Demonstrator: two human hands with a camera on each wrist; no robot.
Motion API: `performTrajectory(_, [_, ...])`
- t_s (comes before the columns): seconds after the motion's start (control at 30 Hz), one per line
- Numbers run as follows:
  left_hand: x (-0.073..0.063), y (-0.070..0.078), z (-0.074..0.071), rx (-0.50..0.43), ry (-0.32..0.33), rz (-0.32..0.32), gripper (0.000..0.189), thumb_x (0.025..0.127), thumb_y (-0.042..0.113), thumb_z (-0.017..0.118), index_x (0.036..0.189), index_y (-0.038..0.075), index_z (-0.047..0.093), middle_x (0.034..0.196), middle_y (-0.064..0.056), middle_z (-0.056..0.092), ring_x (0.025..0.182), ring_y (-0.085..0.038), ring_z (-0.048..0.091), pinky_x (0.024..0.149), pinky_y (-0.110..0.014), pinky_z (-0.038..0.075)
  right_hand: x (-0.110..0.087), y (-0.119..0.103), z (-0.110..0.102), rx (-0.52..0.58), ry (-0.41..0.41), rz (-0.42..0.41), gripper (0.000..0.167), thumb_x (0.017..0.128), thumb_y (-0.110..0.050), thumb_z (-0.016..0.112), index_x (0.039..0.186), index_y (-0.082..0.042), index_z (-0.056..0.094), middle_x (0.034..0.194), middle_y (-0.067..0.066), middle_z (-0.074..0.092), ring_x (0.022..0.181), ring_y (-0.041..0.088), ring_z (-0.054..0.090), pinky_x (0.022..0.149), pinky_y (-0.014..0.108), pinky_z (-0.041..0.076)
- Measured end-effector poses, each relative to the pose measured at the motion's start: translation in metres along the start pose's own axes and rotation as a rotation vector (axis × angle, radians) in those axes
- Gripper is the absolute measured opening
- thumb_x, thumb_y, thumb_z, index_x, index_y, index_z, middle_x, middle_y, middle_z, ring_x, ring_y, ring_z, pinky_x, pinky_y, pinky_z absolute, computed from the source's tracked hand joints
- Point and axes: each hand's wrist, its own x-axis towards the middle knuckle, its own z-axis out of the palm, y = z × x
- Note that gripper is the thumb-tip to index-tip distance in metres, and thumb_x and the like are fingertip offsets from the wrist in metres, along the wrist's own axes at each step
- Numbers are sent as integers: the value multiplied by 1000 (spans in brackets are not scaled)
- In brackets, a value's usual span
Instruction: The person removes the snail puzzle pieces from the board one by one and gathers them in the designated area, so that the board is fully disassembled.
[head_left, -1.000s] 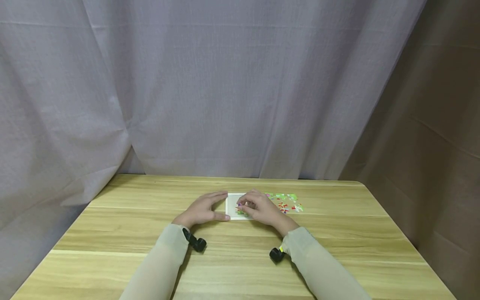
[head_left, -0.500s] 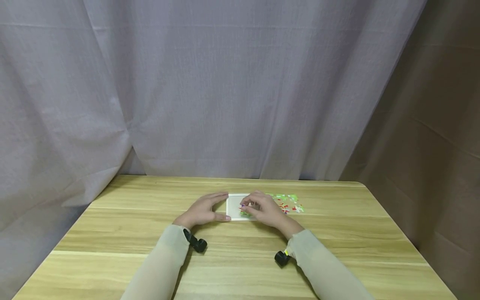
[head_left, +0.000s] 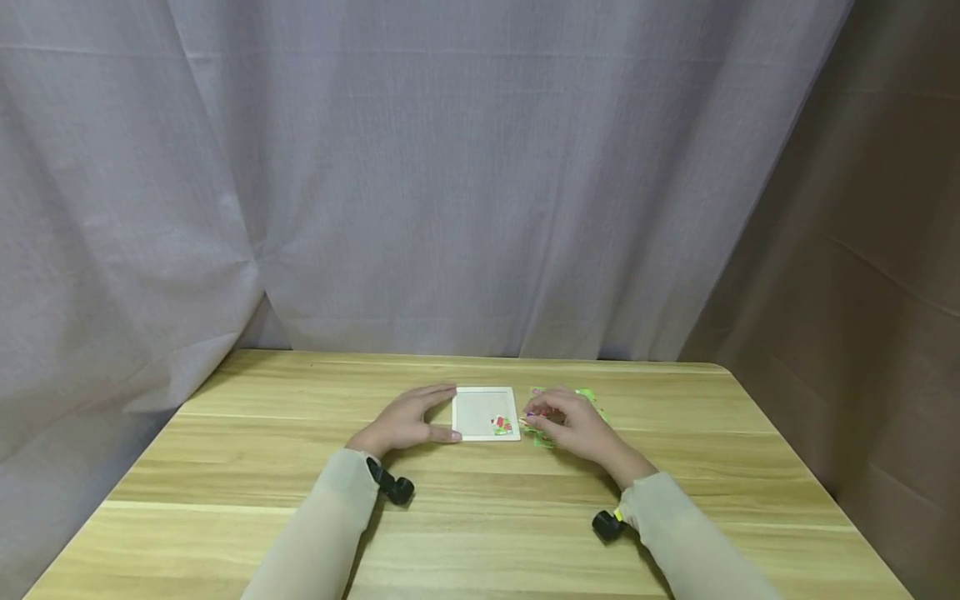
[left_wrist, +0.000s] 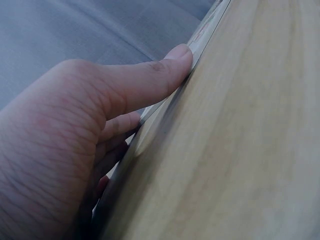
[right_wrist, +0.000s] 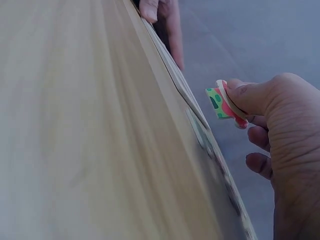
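In the head view, a white square puzzle frame [head_left: 486, 389] lies flat on the table. Several joined or adjoining pieces in red, white and green [head_left: 502, 426] sit in its lower right corner. My left hand [head_left: 405, 419] rests at the frame's left side, its thumb and fingers nearly straight and touching the two left corners. Between thumb and fingers, my right hand [head_left: 573, 423] pinches a jigsaw piece [right_wrist: 218, 103], green with a red and white part, just right of the frame. The right wrist view shows that piece raised above the table.
Loose jigsaw pieces [head_left: 587, 393] lie on the wooden table [head_left: 480, 517] right of the frame, partly hidden beneath my right hand. A grey curtain [head_left: 420, 183] hangs behind the table's far edge. Black wrist cameras sit on both sleeves.
My right hand has moved right, from over the frame to beside it, with a piece in its fingers. The pieces in the frame's corner now show. My left hand stays at the frame.
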Motion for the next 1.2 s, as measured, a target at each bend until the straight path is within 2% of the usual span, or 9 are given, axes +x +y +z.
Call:
performTrajectory(0.33, [1, -2, 1, 3, 3, 8, 93, 94, 53, 85, 170, 11, 51, 180, -12, 44, 168, -42, 39, 139, -69, 27, -27, 22, -29, -14, 45, 4, 12, 97, -5, 86, 106, -14, 85, 89, -8, 69, 78, 1, 51, 66, 21, 48])
performTrajectory(0.53, [1, -3, 1, 3, -1, 14, 93, 94, 53, 84, 170, 12, 50, 181, -11, 44, 168, -42, 39, 139, -69, 27, -37, 33, -39, 16, 63, -10, 15, 93, 0, 88, 100, -14, 85, 89, -2, 73, 78, 0, 56, 65, 21, 51])
performTrajectory(0.67, [0, -3, 1, -7, 0, 11, 93, 94, 53, 85, 170, 12, 50, 181, -11, 43, 168, -43, 38, 139, -70, 27, -38, 36, -41, 42, 36, -22, 15, 94, 0, 88, 101, -12, 85, 91, 0, 77, 81, 0, 59, 67, 21, 53])
performTrajectory(0.77, [0, -3, 1, -9, 2, 12, 93, 94, 53, 85, 170, 12, 50, 181, -11, 43, 168, -43, 38, 139, -70, 27, -38, 37, -41, 31, 16, -34, 14, 94, -1, 88, 103, -12, 87, 97, 1, 83, 86, 3, 64, 73, 24, 56])
performTrajectory(0.9, [-1, -2, 0, -5, 2, 14, 93, 94, 53, 85, 170, 12, 51, 181, -11, 44, 168, -43, 39, 139, -70, 27, -37, 37, -40, -9, 6, -29, 16, 94, -3, 89, 105, -16, 89, 103, -2, 87, 97, 4, 73, 104, 36, 58])
performTrajectory(1.0, [0, -2, 0, -3, 3, 15, 93, 94, 53, 85, 170, 11, 51, 180, -12, 44, 168, -43, 39, 139, -70, 27, -37, 38, -40, -30, 10, -47, 18, 93, -2, 89, 105, -16, 90, 101, -3, 87, 98, 6, 75, 111, 40, 56])
performTrajectory(1.07, [0, -2, 0, -3, 3, 16, 93, 94, 53, 85, 170, 11, 51, 180, -12, 44, 168, -43, 39, 139, -69, 27, -36, 38, -39, -36, 10, -68, 18, 92, -1, 89, 105, -15, 90, 100, -2, 87, 95, 7, 74, 100, 37, 58])
performTrajectory(1.13, [0, -2, 0, -4, 3, 16, 93, 94, 52, 85, 170, 11, 51, 180, -12, 44, 168, -43, 39, 139, -69, 27, -36, 38, -38, -50, 7, -91, 18, 92, -2, 89, 104, -14, 90, 99, -2, 86, 94, 9, 74, 97, 42, 59])
performTrajectory(1.2, [0, -2, 1, -4, 1, 16, 93, 94, 52, 85, 170, 11, 51, 180, -12, 44, 168, -43, 39, 139, -69, 27, -35, 38, -38, -57, -6, -86, 18, 92, -4, 90, 105, -16, 90, 100, -4, 86, 96, 10, 75, 109, 57, 57])
